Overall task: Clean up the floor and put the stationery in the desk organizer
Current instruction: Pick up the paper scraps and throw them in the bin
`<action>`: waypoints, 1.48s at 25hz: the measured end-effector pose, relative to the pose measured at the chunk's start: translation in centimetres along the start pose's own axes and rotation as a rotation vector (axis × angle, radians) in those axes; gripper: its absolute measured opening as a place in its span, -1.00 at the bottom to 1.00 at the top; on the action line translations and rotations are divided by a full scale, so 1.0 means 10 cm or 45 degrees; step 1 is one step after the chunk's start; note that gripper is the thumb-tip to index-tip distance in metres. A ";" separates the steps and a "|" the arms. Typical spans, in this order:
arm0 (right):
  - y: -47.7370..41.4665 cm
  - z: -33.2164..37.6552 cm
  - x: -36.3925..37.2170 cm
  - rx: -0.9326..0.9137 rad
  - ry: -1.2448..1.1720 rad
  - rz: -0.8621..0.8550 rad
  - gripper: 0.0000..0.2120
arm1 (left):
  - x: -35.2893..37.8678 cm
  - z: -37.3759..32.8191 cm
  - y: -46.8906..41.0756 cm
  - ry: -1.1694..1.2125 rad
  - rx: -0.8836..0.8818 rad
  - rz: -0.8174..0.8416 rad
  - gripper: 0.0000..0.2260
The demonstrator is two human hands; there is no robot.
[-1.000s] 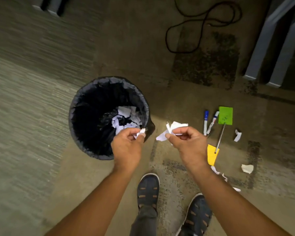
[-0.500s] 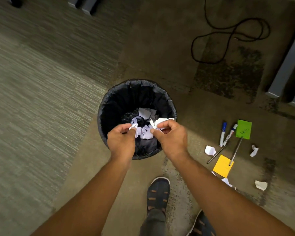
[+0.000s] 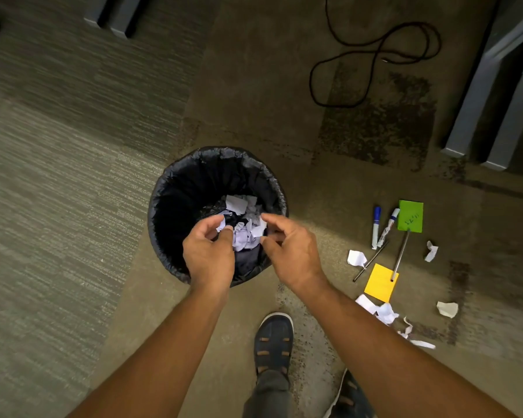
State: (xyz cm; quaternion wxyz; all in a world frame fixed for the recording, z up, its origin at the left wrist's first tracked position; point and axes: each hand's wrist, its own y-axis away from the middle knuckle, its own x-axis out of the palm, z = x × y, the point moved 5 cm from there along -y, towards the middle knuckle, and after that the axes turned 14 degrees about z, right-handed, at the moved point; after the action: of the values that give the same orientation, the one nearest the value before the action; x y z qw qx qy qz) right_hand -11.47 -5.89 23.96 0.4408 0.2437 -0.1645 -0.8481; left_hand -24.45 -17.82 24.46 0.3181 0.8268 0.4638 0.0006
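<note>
A black-lined waste bin [image 3: 163, 191] stands on the carpet with crumpled white paper [image 3: 245, 233] inside. Both my hands hover over its near rim. My right hand [image 3: 290, 251] has its fingers spread and holds nothing. My left hand [image 3: 209, 254] is loosely curled; a white bit shows between thumb and forefinger, and I cannot tell whether it is held. To the right on the floor lie a blue marker [image 3: 376, 227], a second marker [image 3: 388, 227], a silver pen [image 3: 400, 254], a thin black pencil [image 3: 370, 262], a green sticky note [image 3: 410, 216] and a yellow sticky note [image 3: 380, 283].
White paper scraps [image 3: 356, 257] [image 3: 431, 251] [image 3: 447, 309] [image 3: 384, 312] lie around the stationery. A black cable [image 3: 372, 55] loops on the floor at the back. Grey desk legs [image 3: 480, 95] stand at right, more legs [image 3: 112, 13] at top left. My shoe [image 3: 274, 336] is below the bin.
Both hands moved over the bin. The crumpled paper that my right hand held is gone from it and its fingers have spread. The left hand's pinch has loosened.
</note>
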 end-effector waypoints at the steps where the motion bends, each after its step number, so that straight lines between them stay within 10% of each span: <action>1: 0.04 -0.03 -0.04 -0.011 0.000 -0.012 -0.56 | 0.05 -0.03 0.03 -0.030 0.034 0.008 -0.80; 20: 1.68 -2.82 -1.62 0.558 0.117 -0.415 -0.23 | 2.52 1.01 0.78 -0.786 0.279 0.801 -0.68; 37: 1.54 -4.61 -1.00 0.776 0.763 0.020 0.03 | 3.60 2.88 0.93 -1.532 0.387 1.311 -0.42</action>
State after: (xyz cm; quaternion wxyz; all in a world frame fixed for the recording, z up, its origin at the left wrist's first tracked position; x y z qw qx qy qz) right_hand 29.47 -9.14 -3.92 0.3832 0.5973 -0.2740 -0.6491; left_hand 11.74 -8.72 -4.27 0.3573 0.8297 -0.2312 -0.3613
